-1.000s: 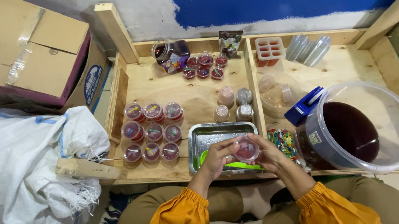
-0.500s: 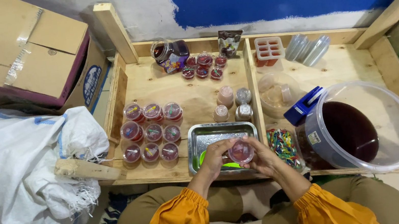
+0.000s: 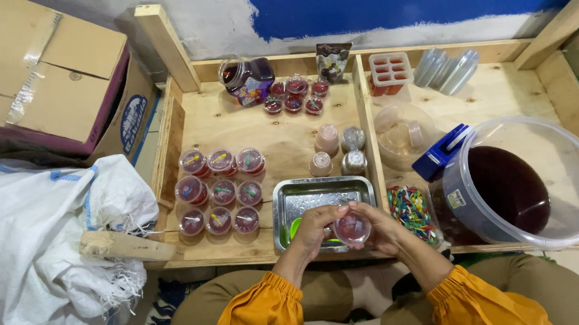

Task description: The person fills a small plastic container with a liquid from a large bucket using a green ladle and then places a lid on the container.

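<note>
A small lidded cup of red jelly (image 3: pixel 351 227) is pinched between both hands, bottom centre of the frame. The left hand (image 3: pixel 315 227) and right hand (image 3: pixel 380 229) are pressed round it, over the metal tray (image 3: pixel 320 196).

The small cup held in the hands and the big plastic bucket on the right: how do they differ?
The small cup is tiny and held by both hands; the big plastic bucket is far larger and stands on the wooden tray. The cup looks lidded; the bucket is open. Both are clear and hold dark red liquid.
</note>
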